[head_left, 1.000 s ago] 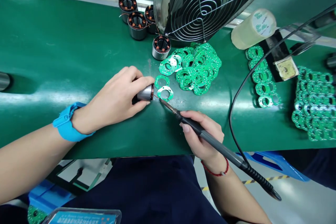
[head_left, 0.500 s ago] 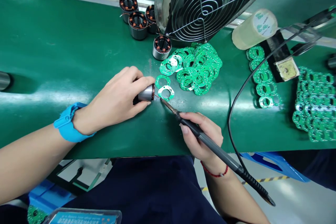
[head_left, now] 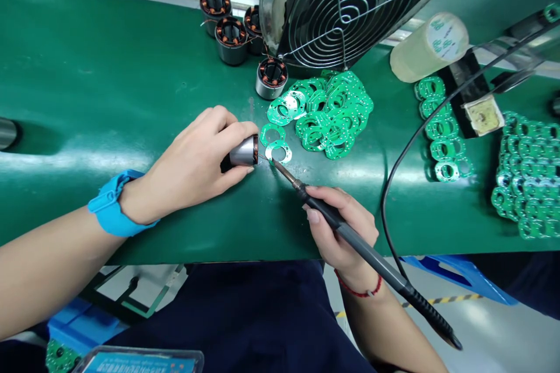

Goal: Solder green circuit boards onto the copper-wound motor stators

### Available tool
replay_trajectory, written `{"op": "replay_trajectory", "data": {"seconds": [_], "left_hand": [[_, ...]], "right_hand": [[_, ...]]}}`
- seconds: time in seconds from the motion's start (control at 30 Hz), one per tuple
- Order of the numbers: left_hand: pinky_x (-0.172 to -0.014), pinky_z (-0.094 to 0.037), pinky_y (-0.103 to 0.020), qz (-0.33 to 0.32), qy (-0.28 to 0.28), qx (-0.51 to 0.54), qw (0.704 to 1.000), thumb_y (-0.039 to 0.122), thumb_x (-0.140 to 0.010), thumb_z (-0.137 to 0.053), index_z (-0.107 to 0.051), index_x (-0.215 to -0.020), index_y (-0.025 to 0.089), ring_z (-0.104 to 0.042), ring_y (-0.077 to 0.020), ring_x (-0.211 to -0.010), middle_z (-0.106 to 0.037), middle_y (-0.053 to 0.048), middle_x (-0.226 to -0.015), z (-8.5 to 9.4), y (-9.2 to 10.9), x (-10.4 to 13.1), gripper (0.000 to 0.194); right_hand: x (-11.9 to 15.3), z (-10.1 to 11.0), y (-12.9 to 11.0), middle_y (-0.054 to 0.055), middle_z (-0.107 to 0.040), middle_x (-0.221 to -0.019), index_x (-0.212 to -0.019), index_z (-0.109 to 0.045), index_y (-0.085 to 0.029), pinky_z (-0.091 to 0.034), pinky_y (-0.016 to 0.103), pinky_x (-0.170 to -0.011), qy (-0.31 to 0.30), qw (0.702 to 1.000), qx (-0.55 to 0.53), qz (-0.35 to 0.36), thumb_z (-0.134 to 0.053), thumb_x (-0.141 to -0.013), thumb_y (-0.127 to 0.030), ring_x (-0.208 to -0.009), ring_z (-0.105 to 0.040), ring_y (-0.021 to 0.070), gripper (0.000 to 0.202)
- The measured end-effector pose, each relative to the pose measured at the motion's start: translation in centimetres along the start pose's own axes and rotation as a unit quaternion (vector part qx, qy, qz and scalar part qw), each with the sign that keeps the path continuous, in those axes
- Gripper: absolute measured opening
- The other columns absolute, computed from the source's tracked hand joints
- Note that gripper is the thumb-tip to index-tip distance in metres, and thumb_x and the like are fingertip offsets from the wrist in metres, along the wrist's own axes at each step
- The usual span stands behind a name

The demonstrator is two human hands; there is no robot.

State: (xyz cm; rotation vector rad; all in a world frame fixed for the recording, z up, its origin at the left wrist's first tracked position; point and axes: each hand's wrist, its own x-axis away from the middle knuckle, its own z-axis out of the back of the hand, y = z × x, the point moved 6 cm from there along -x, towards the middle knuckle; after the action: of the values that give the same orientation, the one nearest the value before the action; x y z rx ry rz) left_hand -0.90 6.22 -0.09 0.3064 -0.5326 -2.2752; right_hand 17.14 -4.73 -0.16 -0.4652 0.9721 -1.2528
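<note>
My left hand [head_left: 205, 154] is closed around a motor stator [head_left: 244, 151], a silver cylinder lying on its side with its copper windings facing right. A thin wire sticks out of its right end toward a ring-shaped circuit board [head_left: 279, 152] with a white face. In my right hand [head_left: 343, 230] is a soldering iron [head_left: 363, 249], held like a pen. The iron's tip is at the left part of that board, near the wire; whether it touches either one I cannot tell. A second green ring board [head_left: 272, 134] lies just behind.
A loose pile of green ring boards [head_left: 336, 113] lies beyond. Several upright stators [head_left: 231, 41] stand by a fan with a wire guard [head_left: 341, 17]. Right of these are a tape roll [head_left: 429, 46], a sponge holder [head_left: 483, 116], board panels [head_left: 529, 178] and the iron's black cable [head_left: 385, 204].
The soldering iron's tip has shifted slightly right along the wire, onto the white-faced board's edge. My right hand has moved a little right with it. My left hand keeps its hold on the stator.
</note>
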Motion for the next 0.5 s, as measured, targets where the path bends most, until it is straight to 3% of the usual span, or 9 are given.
{"op": "replay_trajectory", "data": {"seconds": [0.3, 0.5], "left_hand": [[-0.084, -0.049, -0.042, -0.012, -0.007, -0.006, 1.000, 0.026, -0.089, -0.057, -0.057, -0.121, 0.019, -0.055, -0.0274, -0.096, -0.056, -0.011, -0.104, -0.3, 0.0, -0.1, 0.034], [-0.084, -0.049, -0.043, -0.011, -0.013, -0.009, 1.000, 0.026, -0.089, -0.055, -0.057, -0.121, 0.020, -0.055, -0.0277, -0.097, -0.056, -0.011, -0.104, -0.4, 0.0, -0.1, 0.032]], "right_hand": [[0.0, -0.3, 0.2, 0.000, -0.069, -0.073, -0.110, -0.066, -0.023, -0.052, 0.027, -0.053, -0.009, 1.000, 0.008, -0.005, -0.061, -0.088, -0.017, -0.057, -0.063, 0.0140, 0.023], [0.0, -0.6, -0.9, 0.002, -0.073, -0.076, -0.111, -0.065, -0.022, -0.055, 0.027, -0.055, -0.009, 0.994, 0.068, 0.087, -0.061, -0.086, -0.014, -0.056, -0.063, 0.0142, 0.026]]}}
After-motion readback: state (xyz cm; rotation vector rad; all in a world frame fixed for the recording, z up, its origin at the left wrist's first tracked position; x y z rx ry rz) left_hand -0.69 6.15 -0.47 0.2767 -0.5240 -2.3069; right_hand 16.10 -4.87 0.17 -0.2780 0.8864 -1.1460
